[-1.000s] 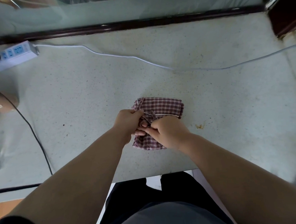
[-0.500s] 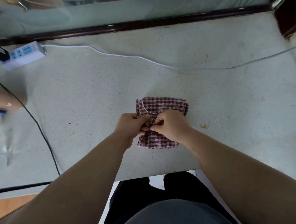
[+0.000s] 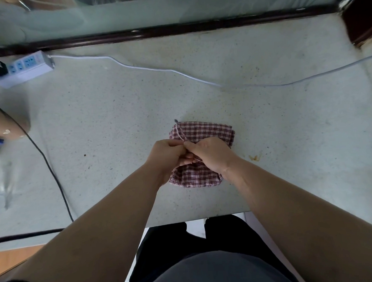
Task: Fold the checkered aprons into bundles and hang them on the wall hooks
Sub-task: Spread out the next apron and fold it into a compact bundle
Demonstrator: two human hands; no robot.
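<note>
A red-and-white checkered apron point(image 3: 204, 131), folded into a small square bundle, lies on the pale speckled table point(image 3: 115, 123) near its front edge. Both hands meet over the bundle's middle. My left hand point(image 3: 167, 155) pinches the apron's thin pale string, which runs up over the bundle's far left corner. My right hand point(image 3: 211, 153) has curled fingers on the same string and cloth at the middle. The bundle's centre is hidden under my hands. No wall hooks are in view.
A white power strip point(image 3: 25, 67) sits at the far left with a white cable point(image 3: 166, 69) crossing the table behind the bundle. A black cable point(image 3: 50, 169) runs down the left side. A dark wooden frame point(image 3: 175, 30) borders the table's far edge.
My hands have shifted slightly toward the far side over the bundle while working the string. The string's loose end now lies across the bundle's far left corner.
</note>
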